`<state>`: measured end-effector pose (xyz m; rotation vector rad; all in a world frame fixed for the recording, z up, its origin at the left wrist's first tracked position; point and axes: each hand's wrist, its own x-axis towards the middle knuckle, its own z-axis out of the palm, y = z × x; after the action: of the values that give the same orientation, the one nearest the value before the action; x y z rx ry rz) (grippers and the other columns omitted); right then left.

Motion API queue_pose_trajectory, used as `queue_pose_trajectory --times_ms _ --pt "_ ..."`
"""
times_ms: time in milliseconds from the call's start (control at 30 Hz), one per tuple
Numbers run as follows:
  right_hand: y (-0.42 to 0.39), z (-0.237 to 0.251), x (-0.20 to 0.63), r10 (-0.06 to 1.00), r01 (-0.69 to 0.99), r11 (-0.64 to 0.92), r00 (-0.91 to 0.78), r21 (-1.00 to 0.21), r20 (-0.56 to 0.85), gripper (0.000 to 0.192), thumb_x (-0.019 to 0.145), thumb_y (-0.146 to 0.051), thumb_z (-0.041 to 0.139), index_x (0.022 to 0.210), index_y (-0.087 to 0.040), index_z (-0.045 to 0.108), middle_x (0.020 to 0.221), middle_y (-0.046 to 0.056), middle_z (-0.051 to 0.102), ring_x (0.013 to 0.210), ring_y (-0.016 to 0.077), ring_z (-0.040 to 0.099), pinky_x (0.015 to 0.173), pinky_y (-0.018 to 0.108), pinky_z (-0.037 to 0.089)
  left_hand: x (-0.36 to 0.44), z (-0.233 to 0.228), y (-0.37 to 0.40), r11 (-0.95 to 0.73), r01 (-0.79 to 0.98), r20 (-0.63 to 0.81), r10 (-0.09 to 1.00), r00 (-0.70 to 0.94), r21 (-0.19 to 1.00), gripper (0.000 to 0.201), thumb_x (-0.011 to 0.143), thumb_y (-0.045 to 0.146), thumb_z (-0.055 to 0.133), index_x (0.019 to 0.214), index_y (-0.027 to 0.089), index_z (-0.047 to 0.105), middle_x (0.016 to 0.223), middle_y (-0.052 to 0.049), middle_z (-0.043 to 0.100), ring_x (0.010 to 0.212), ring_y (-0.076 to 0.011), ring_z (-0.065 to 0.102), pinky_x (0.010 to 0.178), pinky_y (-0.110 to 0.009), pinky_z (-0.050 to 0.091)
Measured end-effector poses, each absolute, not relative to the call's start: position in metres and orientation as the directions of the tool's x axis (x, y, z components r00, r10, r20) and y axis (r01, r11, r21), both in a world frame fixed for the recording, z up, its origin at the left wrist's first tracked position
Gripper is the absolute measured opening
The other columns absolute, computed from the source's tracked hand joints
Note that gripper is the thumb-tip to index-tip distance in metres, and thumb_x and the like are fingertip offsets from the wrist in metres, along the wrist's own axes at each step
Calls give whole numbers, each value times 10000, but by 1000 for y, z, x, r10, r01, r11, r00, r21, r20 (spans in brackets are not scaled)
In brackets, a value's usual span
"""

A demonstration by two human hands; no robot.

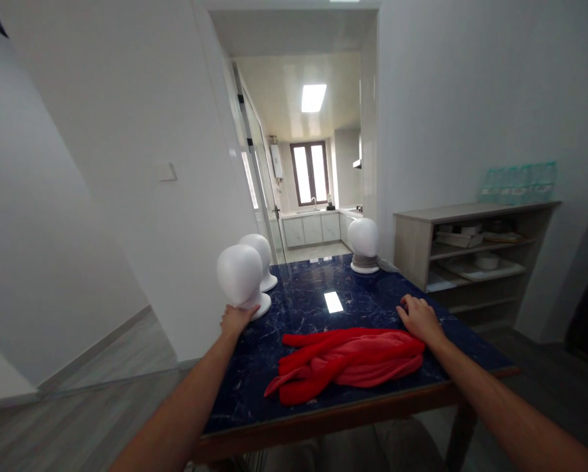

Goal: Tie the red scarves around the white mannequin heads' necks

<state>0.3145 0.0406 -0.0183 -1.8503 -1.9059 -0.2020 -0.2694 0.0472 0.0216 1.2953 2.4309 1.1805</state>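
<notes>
A white foam mannequin head stands upright at the left edge of the dark blue marbled table. My left hand is closed around its neck, just above the round base, the fingers partly hidden. Close behind it is a second white foam head. Bunched lengthwise across the near part of the table lies a red scarf. My right hand rests on the tabletop beside the scarf's right end, fingers loosely bent and apart, with nothing in them.
At the far right corner stands a third foam head with grey cloth round its neck. Right of the table is a wooden shelf unit, with bottled water on top. A doorway behind the table opens onto a kitchen.
</notes>
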Motion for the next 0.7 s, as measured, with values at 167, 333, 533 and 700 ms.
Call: queue_pose_trajectory --times_ms 167,333,533,700 --pt "41 -18 315 907 969 88 17 -230 421 213 1055 -383 506 1110 -206 610 1101 113 711 1060 286 627 879 367 430 -226 1 9 266 532 208 712 -670 804 704 924 604 626 1415 115 499 1448 -281 625 1412 -433 569 1136 -517 477" --pt "47 -22 323 897 959 89 40 -268 440 260 1030 -414 521 1120 -200 640 1100 126 724 1048 300 641 889 384 472 -152 10 -10 -146 624 355 908 -224 767 458 986 457 572 1355 189 612 1302 -158 743 1189 -287 723 1042 -378 540" --pt "79 -11 326 885 908 136 69 -397 461 482 973 -564 607 1225 -156 661 1215 181 728 1139 323 678 1017 426 506 -105 28 5 -301 743 314 941 129 598 329 935 519 654 1126 281 775 1092 -95 819 1052 -289 755 956 -358 545" --pt "135 23 318 888 892 122 98 -436 450 823 865 -653 750 1438 -89 572 1423 255 638 1347 393 593 1139 468 463 -113 9 20 -276 675 298 951 87 684 434 1045 502 425 1103 244 769 1009 -60 832 1026 -264 761 943 -354 536"
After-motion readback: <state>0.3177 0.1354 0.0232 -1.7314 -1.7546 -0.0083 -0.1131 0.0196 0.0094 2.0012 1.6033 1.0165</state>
